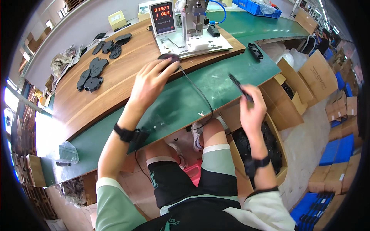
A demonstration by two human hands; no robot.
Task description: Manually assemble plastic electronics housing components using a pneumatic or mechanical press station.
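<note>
My left hand (148, 82) reaches over the wooden board, its fingers closed on a dark oval plastic part (169, 57) near the press base. My right hand (253, 109) grips a slim black plastic part (236, 82) above the right side of the green bench. Motion blurs this hand a little. Just past the left fingers stands a small bench press (194, 23) on a white base (196, 48). A counter box with a red display (162, 17) is beside it. Several flat black plastic parts (99, 67) lie on the wooden board (125, 61) to the left.
A cardboard box of black parts (283, 171) sits by my right forearm; another open carton (318, 77) stands beyond. One black part (255, 51) rests on the green bench (173, 102). A dark cable (198, 90) crosses the bench's front edge. A blue crate (262, 8) is at the back.
</note>
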